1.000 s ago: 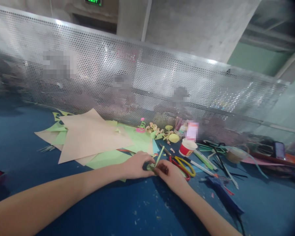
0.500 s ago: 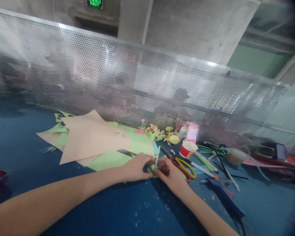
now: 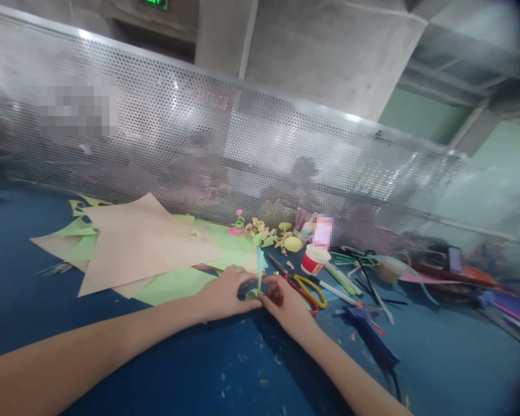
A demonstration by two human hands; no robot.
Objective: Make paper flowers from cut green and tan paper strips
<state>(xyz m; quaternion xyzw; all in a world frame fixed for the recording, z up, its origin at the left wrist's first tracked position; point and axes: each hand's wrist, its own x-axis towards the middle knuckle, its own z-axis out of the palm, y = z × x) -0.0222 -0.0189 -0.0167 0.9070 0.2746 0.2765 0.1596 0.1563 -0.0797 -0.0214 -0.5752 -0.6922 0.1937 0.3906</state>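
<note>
Between my two hands is a small green paper piece (image 3: 252, 294), a roundish base with a thin pale green strip (image 3: 259, 270) standing up from it. My left hand (image 3: 221, 293) curves around the base from the left, thumb and fingers closed about it. From the right, my right hand (image 3: 289, 307) pinches at the foot of the strip, its fingers curled and partly hidden. Just beyond the right hand lie scissors with yellow handles (image 3: 314, 292) and a red-handled tool (image 3: 305, 297). Green paper sheets (image 3: 177, 283) spread behind my left hand.
A large beige sheet (image 3: 143, 248) covers green ones. Small paper flowers (image 3: 260, 228), a red-and-white paper cup (image 3: 315, 260), coloured strips (image 3: 344, 280) and a blue glue gun (image 3: 368, 332) with a cord lie beyond and right. A perforated metal screen (image 3: 260, 144) bounds the table's back.
The view has shifted, so most things sit further left. The green base has tilted to show its flat face between my hands, and the strip stands more upright.
</note>
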